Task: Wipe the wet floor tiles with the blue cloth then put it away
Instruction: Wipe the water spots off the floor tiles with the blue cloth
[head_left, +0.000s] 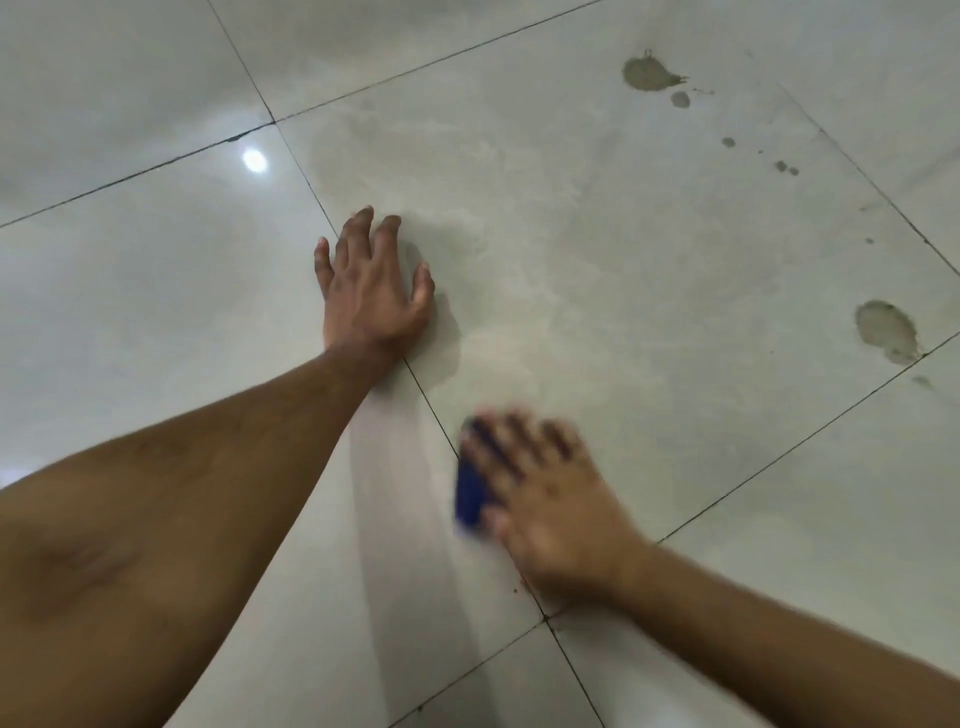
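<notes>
right hand (540, 499) flat on blue cloth (470, 493) | left hand (371, 283) spread on floor tiles (623, 260)

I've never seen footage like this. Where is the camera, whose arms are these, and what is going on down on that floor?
There is no machine here. The single picture comes from a camera worn on a person's head, looking forward and down, so the two bare arms are that person's own.

The surface is a floor of large pale tiles with dark joints. The left hand rests flat on it, fingers spread, apparently as a prop. The right hand presses a blue cloth onto the tile; it is blurred, which suggests a wiping stroke.

A wide damp smear spreads ahead of the hands. Further right lie unwiped marks: a dark puddle at the top, small drops below it, and a bigger patch near the right edge. The bright spot is a lamp's reflection.
</notes>
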